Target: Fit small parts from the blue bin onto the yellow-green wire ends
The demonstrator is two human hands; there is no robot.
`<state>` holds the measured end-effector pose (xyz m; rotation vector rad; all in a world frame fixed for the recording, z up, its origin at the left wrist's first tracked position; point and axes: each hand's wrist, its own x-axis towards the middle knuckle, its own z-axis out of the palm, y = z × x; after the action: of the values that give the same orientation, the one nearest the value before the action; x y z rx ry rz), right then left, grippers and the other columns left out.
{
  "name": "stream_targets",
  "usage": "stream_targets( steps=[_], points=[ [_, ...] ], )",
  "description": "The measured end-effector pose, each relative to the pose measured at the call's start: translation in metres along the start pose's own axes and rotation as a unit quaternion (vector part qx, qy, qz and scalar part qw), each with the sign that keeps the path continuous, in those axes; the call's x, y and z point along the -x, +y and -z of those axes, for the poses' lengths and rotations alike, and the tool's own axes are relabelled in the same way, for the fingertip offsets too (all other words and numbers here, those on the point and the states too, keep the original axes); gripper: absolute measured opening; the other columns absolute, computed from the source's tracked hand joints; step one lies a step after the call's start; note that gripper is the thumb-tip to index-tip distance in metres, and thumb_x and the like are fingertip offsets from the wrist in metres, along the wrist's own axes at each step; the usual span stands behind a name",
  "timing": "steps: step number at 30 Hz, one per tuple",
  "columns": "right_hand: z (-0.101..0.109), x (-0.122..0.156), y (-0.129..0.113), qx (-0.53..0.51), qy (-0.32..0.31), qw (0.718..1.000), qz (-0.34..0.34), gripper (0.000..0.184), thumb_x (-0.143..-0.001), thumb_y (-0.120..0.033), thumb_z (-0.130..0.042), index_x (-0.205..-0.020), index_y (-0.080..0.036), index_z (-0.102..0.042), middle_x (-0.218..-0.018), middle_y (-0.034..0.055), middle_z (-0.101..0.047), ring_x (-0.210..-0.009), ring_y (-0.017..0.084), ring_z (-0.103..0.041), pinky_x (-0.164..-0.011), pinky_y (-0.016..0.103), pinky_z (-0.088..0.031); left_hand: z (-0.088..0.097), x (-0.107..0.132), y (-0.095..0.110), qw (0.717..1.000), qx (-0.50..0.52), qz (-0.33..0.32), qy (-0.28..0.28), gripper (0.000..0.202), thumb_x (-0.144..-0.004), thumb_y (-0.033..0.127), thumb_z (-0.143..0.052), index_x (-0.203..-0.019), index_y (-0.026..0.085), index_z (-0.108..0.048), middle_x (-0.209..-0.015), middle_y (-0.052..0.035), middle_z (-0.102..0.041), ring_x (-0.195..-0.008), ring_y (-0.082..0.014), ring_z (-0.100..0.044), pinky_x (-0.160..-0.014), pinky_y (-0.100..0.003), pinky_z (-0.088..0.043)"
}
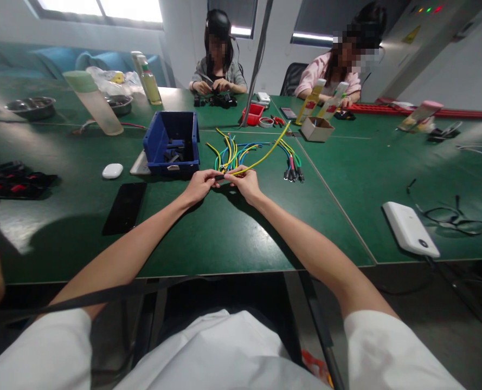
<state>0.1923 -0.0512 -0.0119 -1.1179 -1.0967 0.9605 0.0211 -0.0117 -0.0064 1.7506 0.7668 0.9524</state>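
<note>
Between my two hands, just above the green table, is a yellow wire [267, 156] whose near end meets a short black sleeve [219, 177]. My left hand [202, 184] pinches the black sleeve. With fingers closed, my right hand [245, 183] grips the wire near that end, and its free length rises to the right. Behind my hands lies a loose bunch of yellow, blue and green wires [229, 149]. A smaller bundle of wires [293, 162] with black-sleeved ends rests to the right. Left of them stands a blue bin [171, 165] holding small black pieces.
A black phone [124, 208] and a white case [113, 171] lie left. On the right are a white power bank [410, 228] and glasses [454, 219]. A cardboard box [317, 130], red tray [252, 115] and bottles [309, 102] stand farther back. Two people work across the table.
</note>
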Motion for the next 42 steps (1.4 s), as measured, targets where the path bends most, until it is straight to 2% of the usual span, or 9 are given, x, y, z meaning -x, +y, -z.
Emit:
stream_targets(
  steps=[6,13,18,27,31,35,39,42],
  points=[
    [0.001,0.000,0.000,-0.013,0.001,1.000,-0.005,0.036,-0.057,-0.044,-0.084,-0.071,-0.019,-0.062,-0.072,0.0012,-0.068,-0.063,0.013,-0.062,-0.053,0.023,-0.049,0.000,0.001,0.000,1.000,-0.013,-0.008,-0.005,0.033,-0.075,0.018,-0.052,-0.102,0.012,-0.071,-0.083,-0.0055,-0.071,-0.068,-0.0142,-0.065,-0.070,-0.029,-0.053],
    [0.002,-0.001,0.000,0.008,-0.013,1.000,0.000,0.035,-0.057,-0.043,-0.084,-0.071,-0.019,-0.063,-0.073,0.0007,-0.068,-0.063,0.012,-0.062,-0.053,0.022,-0.049,0.001,-0.002,-0.007,1.000,-0.023,-0.016,-0.010,0.036,-0.073,0.016,-0.050,-0.101,0.012,-0.071,-0.090,-0.0076,-0.072,-0.069,-0.0144,-0.066,-0.070,-0.029,-0.054],
    [0.003,-0.001,0.001,0.008,-0.026,1.000,0.014,0.029,-0.060,-0.038,-0.082,-0.072,-0.019,-0.066,-0.072,0.0005,-0.068,-0.061,0.011,-0.061,-0.052,0.021,-0.049,0.001,-0.001,-0.005,1.000,-0.018,-0.009,-0.003,0.035,-0.071,0.016,-0.050,-0.099,0.011,-0.071,-0.088,-0.0074,-0.072,-0.067,-0.0144,-0.066,-0.069,-0.030,-0.055],
    [0.005,-0.002,0.001,0.026,-0.040,0.999,0.012,0.029,-0.059,-0.037,-0.083,-0.072,-0.018,-0.066,-0.071,0.0008,-0.069,-0.060,0.013,-0.063,-0.053,0.024,-0.054,0.002,-0.002,-0.005,0.999,-0.035,-0.008,0.001,0.038,-0.070,0.014,-0.049,-0.098,0.011,-0.073,-0.082,-0.0058,-0.072,-0.066,-0.0145,-0.066,-0.069,-0.029,-0.053],
    [0.004,0.000,0.000,-0.003,-0.020,1.000,0.001,0.029,-0.059,-0.036,-0.083,-0.071,-0.018,-0.065,-0.073,0.0012,-0.069,-0.062,0.013,-0.064,-0.053,0.024,-0.055,0.002,0.000,-0.003,0.998,-0.055,-0.020,0.004,0.038,-0.073,0.016,-0.049,-0.103,0.011,-0.073,-0.075,-0.0044,-0.070,-0.066,-0.0147,-0.066,-0.071,-0.029,-0.052],
    [0.004,0.000,-0.001,-0.038,0.000,0.999,-0.016,0.033,-0.057,-0.038,-0.085,-0.071,-0.018,-0.062,-0.075,0.0013,-0.070,-0.066,0.014,-0.066,-0.055,0.024,-0.055,0.001,0.002,0.003,0.999,-0.049,-0.021,0.000,0.040,-0.076,0.019,-0.050,-0.109,0.011,-0.071,-0.077,-0.0050,-0.071,-0.067,-0.0150,-0.066,-0.071,-0.029,-0.052],
    [0.004,0.000,-0.003,-0.032,-0.004,0.999,-0.024,0.035,-0.057,-0.041,-0.084,-0.073,-0.018,-0.063,-0.075,0.0019,-0.069,-0.069,0.015,-0.067,-0.058,0.025,-0.055,-0.001,0.004,0.009,0.999,-0.042,-0.021,0.001,0.039,-0.076,0.020,-0.052,-0.108,0.012,-0.072,-0.082,-0.0057,-0.072,-0.068,-0.0150,-0.066,-0.072,-0.029,-0.053],
    [0.003,0.002,-0.004,-0.034,0.004,0.999,-0.028,0.036,-0.057,-0.042,-0.085,-0.073,-0.019,-0.063,-0.075,0.0015,-0.070,-0.069,0.016,-0.068,-0.058,0.025,-0.055,-0.002,0.005,0.010,1.000,-0.028,-0.010,0.005,0.039,-0.074,0.022,-0.058,-0.109,0.011,-0.072,-0.077,-0.0058,-0.072,-0.068,-0.0158,-0.066,-0.072,-0.030,-0.053]
  ],
)
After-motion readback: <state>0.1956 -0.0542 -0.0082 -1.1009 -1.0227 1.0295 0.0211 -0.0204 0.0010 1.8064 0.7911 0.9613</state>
